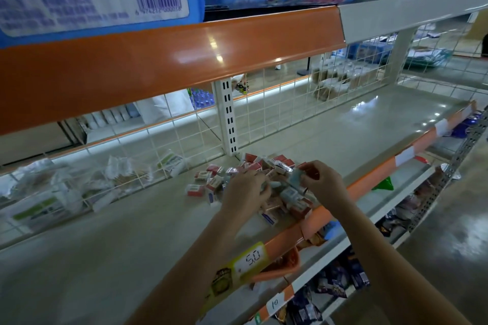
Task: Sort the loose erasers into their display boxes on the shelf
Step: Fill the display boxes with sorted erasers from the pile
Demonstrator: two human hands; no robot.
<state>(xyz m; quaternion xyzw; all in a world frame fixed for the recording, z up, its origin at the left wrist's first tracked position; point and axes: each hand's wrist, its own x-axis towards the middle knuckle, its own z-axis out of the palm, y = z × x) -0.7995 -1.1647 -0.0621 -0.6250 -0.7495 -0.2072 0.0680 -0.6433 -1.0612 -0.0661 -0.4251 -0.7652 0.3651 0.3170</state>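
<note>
gather erasers of 1 kind at a time, checking labels before boxing; no display box is visible here. the right hand (320, 182) pinches a pale blue eraser (295, 178) just above the eraser pile (264, 185) on the shelf (132, 219). the left hand (247, 188) curls into the pile, its grip unclear.

Glossy shelf (330, 124) (metal); wire grid (277, 92)

Two bare forearms, no sleeves in view — left grip (247, 187), right grip (323, 182), no rings or watch
</note>
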